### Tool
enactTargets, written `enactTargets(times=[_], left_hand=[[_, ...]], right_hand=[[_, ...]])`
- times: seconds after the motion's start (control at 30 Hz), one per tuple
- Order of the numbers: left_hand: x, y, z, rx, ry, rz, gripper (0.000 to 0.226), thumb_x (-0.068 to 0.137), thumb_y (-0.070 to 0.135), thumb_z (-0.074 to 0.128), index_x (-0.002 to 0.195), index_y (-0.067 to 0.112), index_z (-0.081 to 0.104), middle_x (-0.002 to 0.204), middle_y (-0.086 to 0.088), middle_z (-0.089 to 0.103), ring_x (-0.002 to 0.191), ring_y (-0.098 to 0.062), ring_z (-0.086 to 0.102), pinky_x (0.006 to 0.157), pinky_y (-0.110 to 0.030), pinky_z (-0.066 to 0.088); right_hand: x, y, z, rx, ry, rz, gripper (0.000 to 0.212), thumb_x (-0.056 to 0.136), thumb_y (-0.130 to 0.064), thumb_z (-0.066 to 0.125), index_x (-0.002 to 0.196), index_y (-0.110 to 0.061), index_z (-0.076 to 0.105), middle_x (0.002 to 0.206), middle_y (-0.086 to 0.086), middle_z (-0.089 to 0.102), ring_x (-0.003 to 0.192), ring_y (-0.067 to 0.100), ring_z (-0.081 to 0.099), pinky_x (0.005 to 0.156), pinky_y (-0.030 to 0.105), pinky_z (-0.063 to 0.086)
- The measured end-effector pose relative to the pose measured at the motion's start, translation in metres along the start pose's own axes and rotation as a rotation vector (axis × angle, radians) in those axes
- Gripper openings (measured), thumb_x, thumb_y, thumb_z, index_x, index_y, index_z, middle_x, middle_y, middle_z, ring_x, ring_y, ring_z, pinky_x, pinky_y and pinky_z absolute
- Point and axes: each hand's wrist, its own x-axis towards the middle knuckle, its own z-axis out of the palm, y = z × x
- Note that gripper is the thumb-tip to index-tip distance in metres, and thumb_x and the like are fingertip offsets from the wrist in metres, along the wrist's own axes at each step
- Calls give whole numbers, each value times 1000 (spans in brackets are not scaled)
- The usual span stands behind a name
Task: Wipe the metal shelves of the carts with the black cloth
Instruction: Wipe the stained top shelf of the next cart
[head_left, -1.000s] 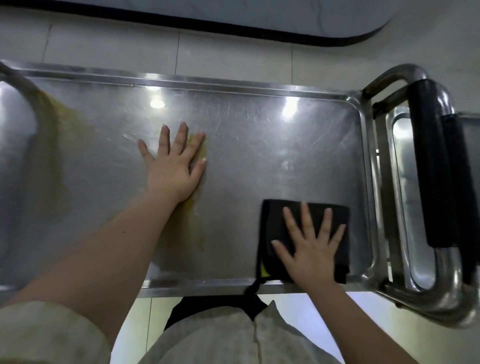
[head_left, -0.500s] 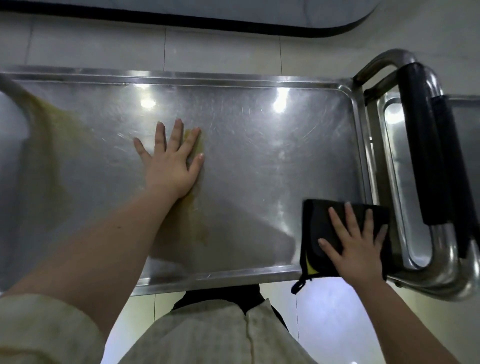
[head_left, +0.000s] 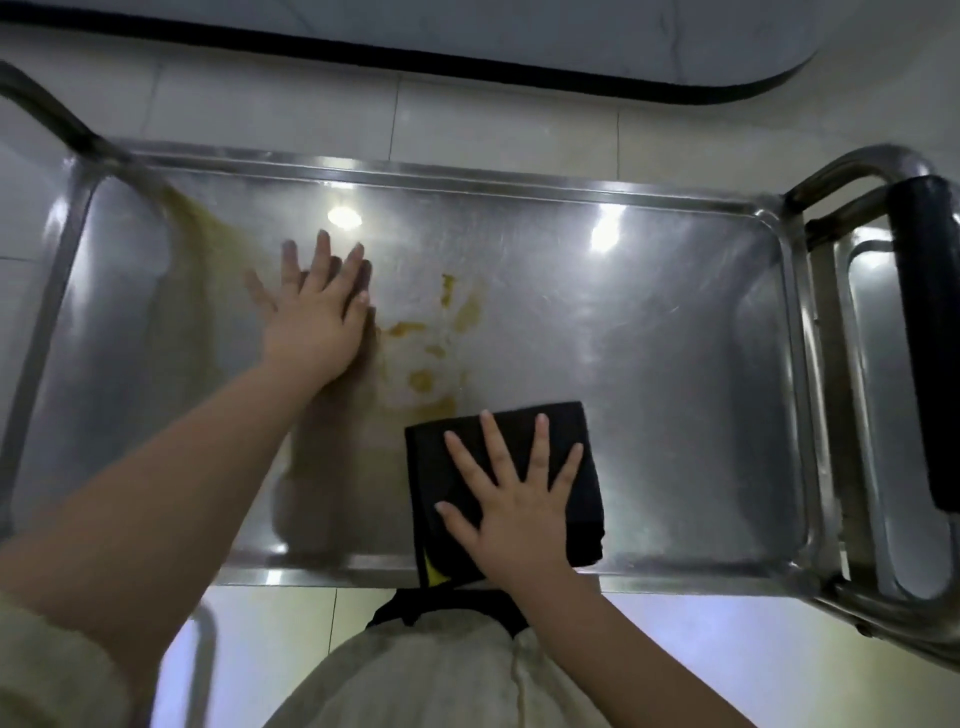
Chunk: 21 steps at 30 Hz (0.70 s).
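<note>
- Bare steel shelf surface (head_left: 675, 374) lies open right of the folded black cloth (head_left: 561, 441).
- Black-padded tubular cart handle (head_left: 930, 332) blocks the right end.
- Flat left hand (head_left: 317, 317) occupies the left-centre.

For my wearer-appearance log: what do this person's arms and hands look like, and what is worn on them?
Both hands, left and right, are bare: no gloves, rings or watch visible. The forearms are uncovered too. A cream, loosely textured sleeve shows pushed up on the left arm at the frame's lower left; no sleeve is visible on the right arm.

A folded black cloth (head_left: 561, 441) lies flat near the front rim of the smeared, yellow-stained metal shelf (head_left: 649, 338).
</note>
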Motion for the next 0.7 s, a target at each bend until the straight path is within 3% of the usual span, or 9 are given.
enactTargets(times=[0.1, 0.27, 0.4, 0.53, 0.6, 0.7], left_hand=[[-2, -47, -3, -11, 16, -63, 55, 103, 52, 24, 154, 47, 4, 165, 10, -9, 151, -28, -15, 113, -69, -6], [0, -56, 9, 20, 49, -21, 55, 101, 57, 18, 153, 51, 1, 166, 10, -7, 152, -28, -7, 112, -68, -12], [3, -61, 15, 28, 92, -20, 54, 101, 58, 18, 152, 52, 1, 165, 12, -7, 152, -27, -6, 112, -67, -12], [6, -66, 20, 11, 108, -13, 54, 101, 60, 17, 151, 55, 0, 164, 15, -9, 152, -25, -8, 112, -66, -13], [7, -68, 20, 9, 106, -17, 54, 100, 61, 15, 151, 55, -1, 164, 14, -10, 152, -24, -10, 112, -66, -14], [6, -67, 18, -9, 83, -16, 55, 100, 61, 12, 152, 54, -3, 164, 13, -11, 152, -23, -13, 112, -66, -14]], right_hand=[[0, 1, 2, 1, -2, 19, 71, 90, -74, 32, 154, -45, 19, 164, -4, 16, 148, 48, 4, 110, 75, 3], [20, 6, -8, 8, -31, -2, 69, 91, -76, 24, 153, -48, 16, 164, -5, 15, 148, 48, 5, 109, 76, 7], [135, 18, -41, -4, 11, 47, 68, 88, -79, 6, 149, -56, -10, 165, -10, -6, 147, 43, -15, 112, 69, -9], [250, 7, -74, 42, 7, 103, 70, 89, -78, 14, 151, -53, -9, 164, -12, -14, 147, 42, -19, 112, 70, -10], [259, -1, -76, 56, 4, 114, 70, 90, -78, 15, 152, -52, -6, 164, -12, -13, 147, 42, -19, 112, 69, -10], [204, -10, -58, 69, 20, 99, 71, 90, -77, 13, 152, -50, -7, 165, -9, -10, 147, 41, -18, 113, 68, -9]])
